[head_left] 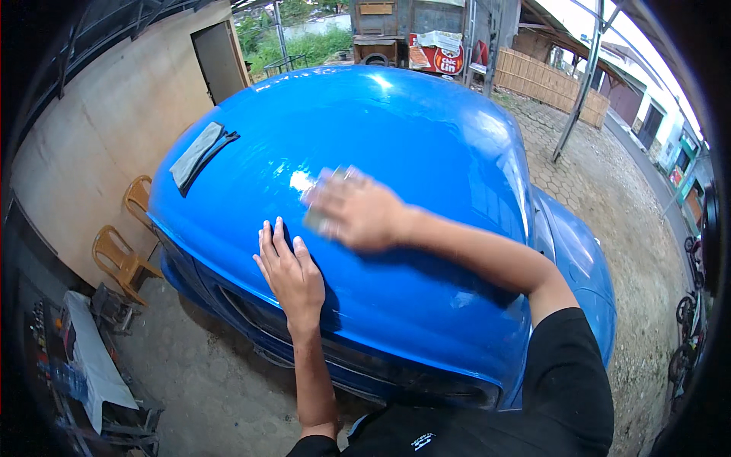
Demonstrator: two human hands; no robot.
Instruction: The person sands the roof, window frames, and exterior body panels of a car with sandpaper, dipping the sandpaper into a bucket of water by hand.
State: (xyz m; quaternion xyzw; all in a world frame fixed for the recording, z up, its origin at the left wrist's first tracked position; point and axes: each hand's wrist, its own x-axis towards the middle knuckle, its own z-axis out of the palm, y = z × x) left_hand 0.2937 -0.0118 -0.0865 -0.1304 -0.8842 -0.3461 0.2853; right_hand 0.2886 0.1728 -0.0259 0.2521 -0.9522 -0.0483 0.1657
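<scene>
A glossy blue rounded car roof (411, 145) fills the middle of the view, with light glinting off wet-looking patches. My left hand (289, 278) lies flat on the roof's near side, fingers stretched out, holding nothing. Farther in, my right hand (358, 209) presses a greenish-brown pad (316, 219) against the paint. Motion smears that hand, and its palm covers most of the pad, so its exact kind is unclear. On the roof's far left rests a folded grey cloth (199, 152) with a dark edge, apart from both hands.
Brown plastic chairs (118, 255) stand by the pale wall (99, 129) at left. A cluttered workbench (95, 362) occupies the lower left. To the right are the car's blue hood (575, 251), a metal post (582, 95) and a bamboo fence (544, 85).
</scene>
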